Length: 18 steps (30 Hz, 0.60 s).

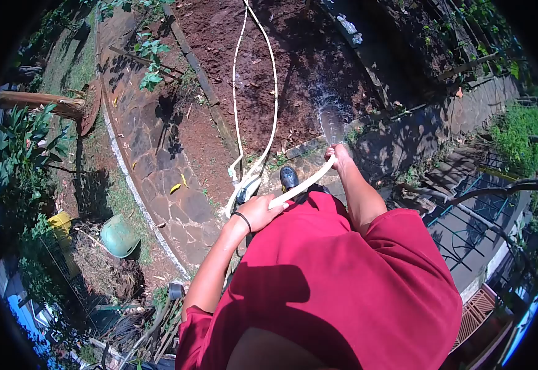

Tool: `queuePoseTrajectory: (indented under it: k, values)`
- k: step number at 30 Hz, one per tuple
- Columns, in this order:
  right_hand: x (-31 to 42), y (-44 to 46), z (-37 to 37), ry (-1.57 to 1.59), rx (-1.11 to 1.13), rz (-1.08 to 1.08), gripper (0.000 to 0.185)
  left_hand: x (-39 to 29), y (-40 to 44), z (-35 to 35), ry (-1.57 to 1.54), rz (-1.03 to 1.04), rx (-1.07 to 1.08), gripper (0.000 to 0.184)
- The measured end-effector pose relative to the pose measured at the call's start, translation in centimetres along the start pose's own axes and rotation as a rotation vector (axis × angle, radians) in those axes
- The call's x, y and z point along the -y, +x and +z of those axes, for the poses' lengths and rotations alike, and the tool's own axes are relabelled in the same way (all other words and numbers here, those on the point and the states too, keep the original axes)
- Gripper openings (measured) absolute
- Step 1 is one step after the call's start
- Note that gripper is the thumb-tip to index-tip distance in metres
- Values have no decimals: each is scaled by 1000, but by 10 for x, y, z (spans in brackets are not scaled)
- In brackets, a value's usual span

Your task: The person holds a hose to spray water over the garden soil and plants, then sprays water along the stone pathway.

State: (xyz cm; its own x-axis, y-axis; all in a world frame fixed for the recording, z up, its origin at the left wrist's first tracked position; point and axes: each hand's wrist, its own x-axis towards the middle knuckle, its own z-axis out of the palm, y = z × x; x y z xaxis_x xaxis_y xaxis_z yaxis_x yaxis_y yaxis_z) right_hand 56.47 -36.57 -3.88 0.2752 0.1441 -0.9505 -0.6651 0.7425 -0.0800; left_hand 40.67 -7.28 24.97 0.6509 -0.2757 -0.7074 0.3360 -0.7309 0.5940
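beside the soil (pixel 254 86), both hands (pixel 259 213) (pixel 340 156) grip a hose (pixel 304 186).

Both hands (pixel 341 156) hold a pale hose (pixel 306 184) — water (pixel 331 119) sprays onto reddish-brown soil (pixel 298 80).

Hose (pixel 309 185) of what looks, from where I stand, like flexible plastic, smooth with a faint sheen; shirt (pixel 343 265) of matt cloth, softly creased; shoe (pixel 288 177) dark and glossy on top, its material hard for me to tell; soil (pixel 253 105) rough, crumbly and dull; path (pixel 148 176) of stone slabs, matt and uneven, with coarse joints; low wall (pixel 429 128) stone-like, rough and unpolished; log (pixel 41 103) of bare wood, coarse-grained; tub (pixel 119 236) apparently plastic, smooth, with a soft shine; grille (pixel 460 237) of thin dark bars, seemingly metal, finish too shaded to judge.
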Motion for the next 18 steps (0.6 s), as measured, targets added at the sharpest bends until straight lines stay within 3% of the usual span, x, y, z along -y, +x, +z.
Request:
queuePoseTrajectory:
  k: [8,11,18]
  values:
    - [3,-16,7,-36,63,6,20,-19,-6,-10,35,-43,36,47]
    - [6,-8,2,-22,100,71,20,-17,-6,-6,55,-45,22,41]
    - [2,-31,18,-26,49,-15,21,-11,-4,0,50,-20,22,39]
